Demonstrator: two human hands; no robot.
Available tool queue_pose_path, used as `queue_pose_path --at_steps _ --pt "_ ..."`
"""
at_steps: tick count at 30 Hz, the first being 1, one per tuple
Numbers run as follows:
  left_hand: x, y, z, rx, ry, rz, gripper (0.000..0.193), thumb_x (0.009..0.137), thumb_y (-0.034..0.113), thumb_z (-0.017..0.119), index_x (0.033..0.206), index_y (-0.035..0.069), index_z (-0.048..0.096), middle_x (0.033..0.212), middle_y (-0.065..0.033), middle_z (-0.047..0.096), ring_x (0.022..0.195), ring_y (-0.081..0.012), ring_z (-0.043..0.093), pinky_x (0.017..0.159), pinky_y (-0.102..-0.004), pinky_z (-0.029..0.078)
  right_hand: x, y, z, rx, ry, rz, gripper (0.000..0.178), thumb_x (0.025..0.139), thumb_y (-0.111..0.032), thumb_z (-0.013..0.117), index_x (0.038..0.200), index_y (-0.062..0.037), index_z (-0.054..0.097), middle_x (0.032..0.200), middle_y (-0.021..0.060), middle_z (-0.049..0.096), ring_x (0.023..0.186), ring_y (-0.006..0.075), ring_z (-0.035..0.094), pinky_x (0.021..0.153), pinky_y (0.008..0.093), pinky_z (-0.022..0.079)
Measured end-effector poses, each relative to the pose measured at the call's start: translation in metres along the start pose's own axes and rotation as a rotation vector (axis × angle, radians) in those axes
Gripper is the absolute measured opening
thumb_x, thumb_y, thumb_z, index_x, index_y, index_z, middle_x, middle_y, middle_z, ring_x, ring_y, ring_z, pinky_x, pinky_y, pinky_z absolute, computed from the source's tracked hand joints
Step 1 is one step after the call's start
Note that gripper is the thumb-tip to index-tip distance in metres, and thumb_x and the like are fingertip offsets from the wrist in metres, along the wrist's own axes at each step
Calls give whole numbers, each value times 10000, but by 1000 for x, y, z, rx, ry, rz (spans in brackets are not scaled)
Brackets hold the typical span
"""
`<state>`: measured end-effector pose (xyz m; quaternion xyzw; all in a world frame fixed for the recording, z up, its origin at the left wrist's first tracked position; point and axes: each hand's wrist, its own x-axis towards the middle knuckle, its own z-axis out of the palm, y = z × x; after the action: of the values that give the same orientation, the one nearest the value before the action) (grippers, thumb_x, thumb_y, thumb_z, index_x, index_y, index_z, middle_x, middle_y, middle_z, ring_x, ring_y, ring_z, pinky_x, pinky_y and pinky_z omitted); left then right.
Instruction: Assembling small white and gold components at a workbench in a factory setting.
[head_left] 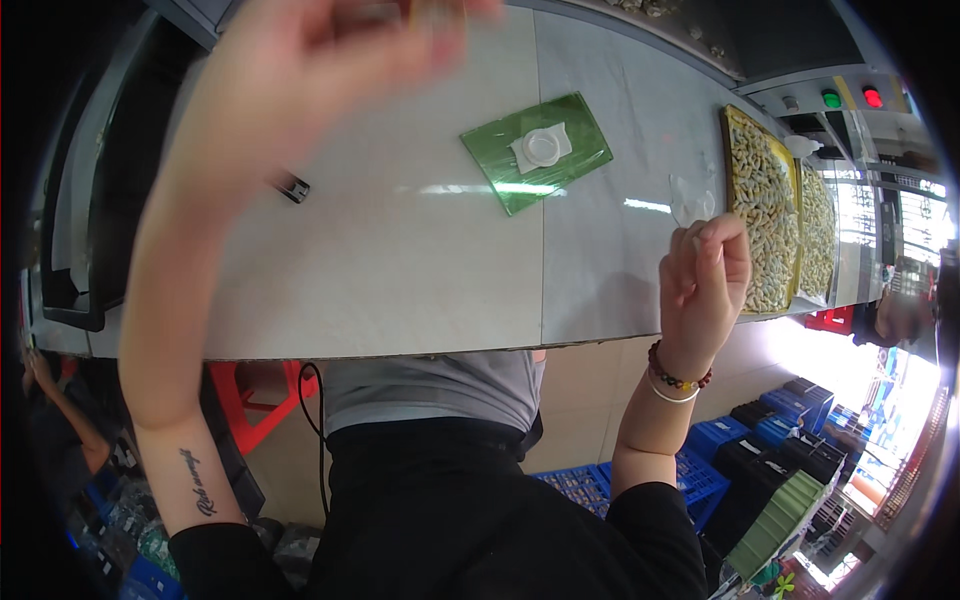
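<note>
My left hand [370,60] is raised at the top edge, smeared by motion. Something small and yellowish-brown shows at its fingers, too blurred to name. My right hand [705,262] hovers over the right part of the table with its fingers curled and thumb pressed in; what they pinch, if anything, is hidden. Just beyond those fingertips is a clear plastic piece [690,200], and whether the hand touches it I cannot tell. Between my hands lies a shiny green rectangular sheet [490,150], with a small round white dish [541,148] on a white patch in its middle.
A yellow-edged tray [762,215] of many small pale pieces stands right of my right hand, a second such tray [816,235] beyond it. A small black object [292,187] lies near my left forearm. Green and red buttons [872,97] sit at the far right.
</note>
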<state>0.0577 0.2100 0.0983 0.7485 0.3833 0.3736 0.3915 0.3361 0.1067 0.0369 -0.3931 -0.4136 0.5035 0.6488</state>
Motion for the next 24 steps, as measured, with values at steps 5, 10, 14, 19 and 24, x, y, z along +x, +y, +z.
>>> queue_pose_path --at_steps 5,10,14,19,24 --pt "-93 18 30 -531 -341 -170 366 696 176 708 950 -35 551 805 -167 619 671 -168 603 596 -260 489 -9 14 18 -41 -88 130 150 824 -120 562 887 12 529 627 42 520 481 69 441 408 175 326" --pt "-117 -6 54 -1052 -60 -294 289 740 67 665 988 -23 546 872 -108 598 818 -176 611 737 -271 484 -9 13 39 -122 -106 136 131 808 -44 524 905 44 528 702 102 591 574 114 559 476 189 408" --pt "-120 -18 61 -1196 -50 -297 267 739 92 675 936 -22 535 881 -120 592 811 -186 612 744 -281 489 -9 16 42 -151 -126 57 122 799 -27 529 901 40 530 717 107 596 597 125 577 484 188 414" --pt "-124 -29 65 -1376 -7 -253 306 724 112 692 938 -34 528 877 -128 589 772 -187 615 699 -274 506 -6 10 45 -381 -157 69 123 790 -8 534 900 47 527 741 102 595 668 144 612 525 179 434" --pt "-123 -33 65 -1371 16 -214 332 727 161 690 944 -43 544 871 -130 593 746 -169 613 647 -247 511 12 7 55 -662 -108 -20 127 766 43 542 891 59 526 779 99 600 701 143 618 600 196 468"
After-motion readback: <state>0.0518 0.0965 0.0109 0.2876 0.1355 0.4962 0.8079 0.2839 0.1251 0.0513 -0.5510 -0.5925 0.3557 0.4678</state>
